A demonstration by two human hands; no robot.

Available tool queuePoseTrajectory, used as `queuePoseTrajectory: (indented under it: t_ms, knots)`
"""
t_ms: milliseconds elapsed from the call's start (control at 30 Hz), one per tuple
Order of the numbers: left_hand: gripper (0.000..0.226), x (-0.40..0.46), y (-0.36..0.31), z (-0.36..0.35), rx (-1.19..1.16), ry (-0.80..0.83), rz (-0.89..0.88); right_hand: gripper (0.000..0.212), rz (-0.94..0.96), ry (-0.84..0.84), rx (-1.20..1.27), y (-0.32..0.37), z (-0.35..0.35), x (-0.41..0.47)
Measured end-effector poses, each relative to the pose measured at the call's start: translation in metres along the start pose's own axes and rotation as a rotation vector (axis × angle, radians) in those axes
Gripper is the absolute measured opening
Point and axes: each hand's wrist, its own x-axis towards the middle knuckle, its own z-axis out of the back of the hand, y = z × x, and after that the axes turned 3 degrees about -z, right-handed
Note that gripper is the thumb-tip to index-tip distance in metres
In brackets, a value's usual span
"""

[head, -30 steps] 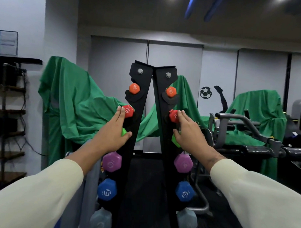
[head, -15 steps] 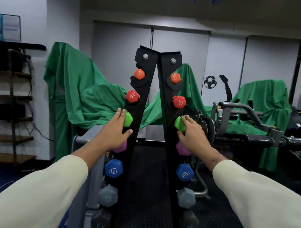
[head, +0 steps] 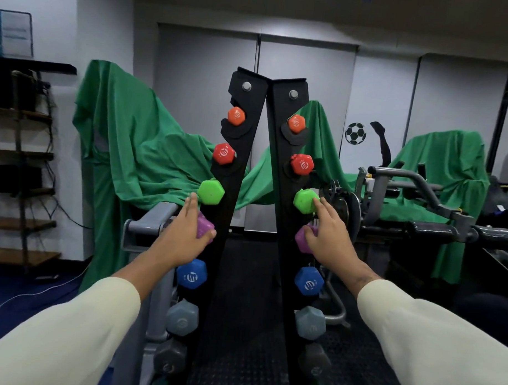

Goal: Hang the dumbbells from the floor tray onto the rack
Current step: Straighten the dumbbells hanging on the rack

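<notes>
Only readable mark is a round white "E" logo on the dumbbell ends: orange (head: 236,116), red (head: 224,154), blue (head: 191,274). Everything else is too blurry.

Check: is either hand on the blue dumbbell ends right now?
No, the left hand and right hand lie on the purple dumbbell ends, one tier above the blue dumbbell ends on the rack.

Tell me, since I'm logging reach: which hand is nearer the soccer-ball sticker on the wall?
Right. The right hand lies left of and below the soccer-ball sticker; the left hand is beyond the rack.
</notes>
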Motion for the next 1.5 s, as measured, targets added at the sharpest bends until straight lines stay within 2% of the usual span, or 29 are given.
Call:
queuePoseTrajectory:
  t_ms: [100, 167, 233, 300, 467, 567, 667, 767, 867, 1067, 1300, 1500]
  knots:
    - [0.099, -0.006, 0.009, -0.012, -0.03, 0.051, 0.09, 0.056, -0.119, -0.068, 0.041, -0.008, -0.004, -0.007]
    - [0.084, -0.006, 0.016, -0.019, -0.022, 0.03, 0.124, 0.044, -0.175, 0.013, 0.012, -0.015, -0.01, -0.013]
    - [0.063, -0.004, 0.019, -0.023, -0.018, -0.034, 0.126, 0.054, -0.197, 0.073, 0.023, -0.018, -0.016, -0.02]
    - [0.051, -0.003, 0.016, -0.025, -0.03, -0.068, 0.106, 0.064, -0.197, 0.059, 0.04, -0.022, -0.019, -0.023]
    - [0.076, -0.013, 0.022, -0.031, -0.094, -0.084, 0.128, 0.07, -0.226, 0.059, 0.053, -0.029, -0.022, -0.025]
    - [0.085, -0.031, 0.03, -0.038, -0.14, -0.103, 0.183, 0.052, -0.273, 0.052, 0.069, -0.037, -0.024, -0.038]
    - [0.085, -0.047, 0.041, -0.051, -0.154, -0.042, 0.226, 0.036, -0.324, 0.107, 0.056, -0.051, -0.034, -0.052]
    - [0.076, -0.056, 0.045, -0.066, -0.131, 0.053, 0.222, 0.049, -0.345, 0.214, 0.027, -0.06, -0.048, -0.063]
    - [0.067, -0.059, 0.041, -0.074, -0.12, 0.056, 0.236, 0.063, -0.368, 0.249, 0.049, -0.062, -0.058, -0.069]
    - [0.063, -0.062, 0.042, -0.072, -0.122, 0.052, 0.226, 0.065, -0.337, 0.229, 0.017, -0.063, -0.058, -0.072]
    - [0.075, -0.1, 0.063, -0.075, -0.152, 0.119, 0.306, 0.068, -0.379, 0.211, 0.007, -0.084, -0.06, -0.102]
    - [0.073, -0.131, 0.073, -0.094, -0.193, 0.197, 0.327, 0.069, -0.397, 0.327, -0.023, -0.1, -0.075, -0.134]
